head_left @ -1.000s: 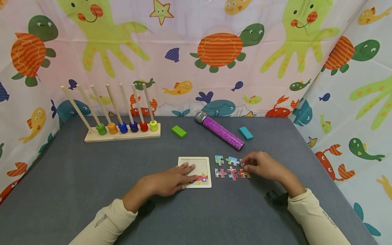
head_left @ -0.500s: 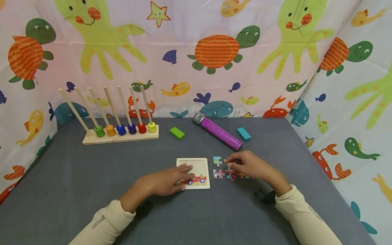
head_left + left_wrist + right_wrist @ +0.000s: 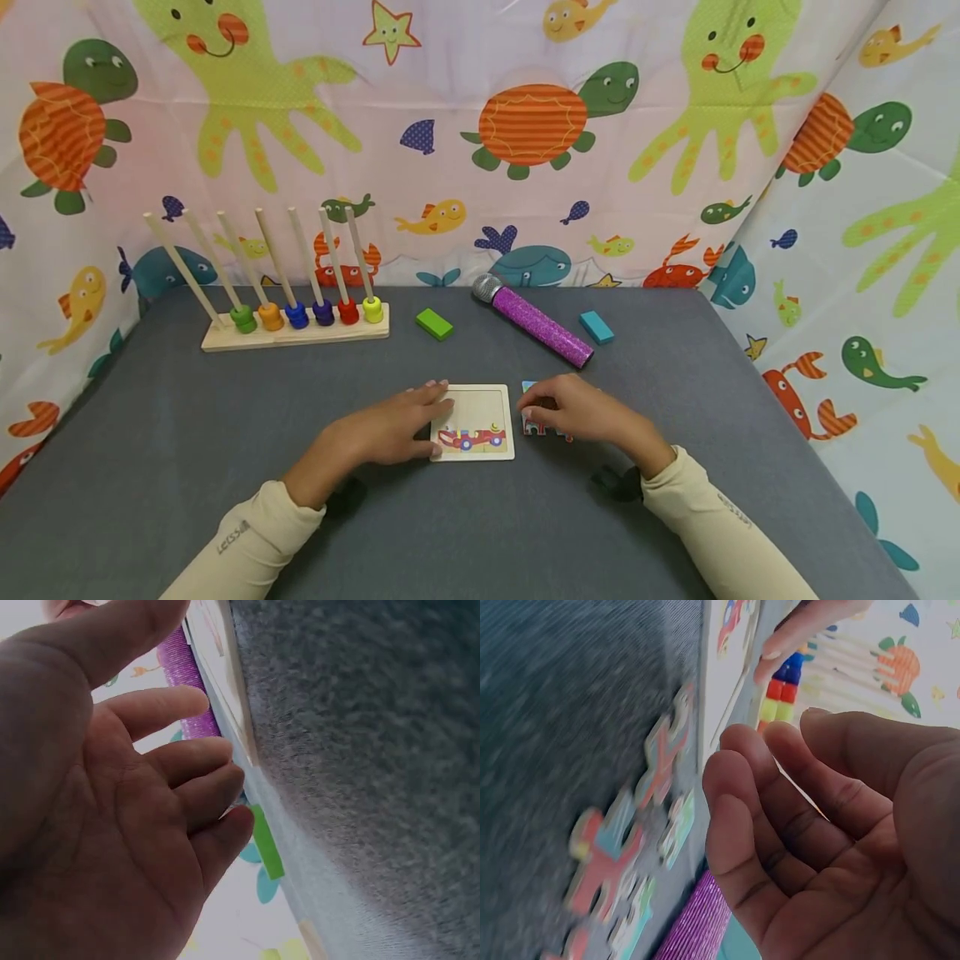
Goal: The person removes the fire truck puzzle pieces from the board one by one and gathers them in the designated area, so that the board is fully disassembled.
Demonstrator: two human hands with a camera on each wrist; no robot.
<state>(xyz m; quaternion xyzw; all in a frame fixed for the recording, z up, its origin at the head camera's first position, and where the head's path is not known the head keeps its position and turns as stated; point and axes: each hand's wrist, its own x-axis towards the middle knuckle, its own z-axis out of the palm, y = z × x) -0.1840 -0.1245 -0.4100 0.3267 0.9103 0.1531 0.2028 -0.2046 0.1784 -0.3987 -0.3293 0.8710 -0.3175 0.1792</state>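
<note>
A square wooden puzzle board (image 3: 480, 408) with a red vehicle picture along its lower part lies mid-table in the head view. Over its left edge is my left hand (image 3: 401, 421), fingers loosely spread and holding nothing; whether they touch the board is unclear. My right hand (image 3: 573, 408) hovers just right of the board, above several jigsaw pieces (image 3: 534, 427), most of them hidden beneath it. In the right wrist view its fingers curve loosely, with no object seen between them. There, red-and-blue jigsaw pieces (image 3: 604, 859) lie flat on the grey surface beside the hand.
A glittery purple microphone (image 3: 543, 327) lies behind the pieces, between a green block (image 3: 434, 324) and a blue block (image 3: 597, 327). At the back left stands a wooden peg stand (image 3: 300, 335) with coloured rings. A sea-animal curtain (image 3: 450, 167) hangs behind the table.
My right hand has moved left across the jigsaw pieces toward the board. My left hand has drawn back to the board's left edge, uncovering more of the vehicle picture.
</note>
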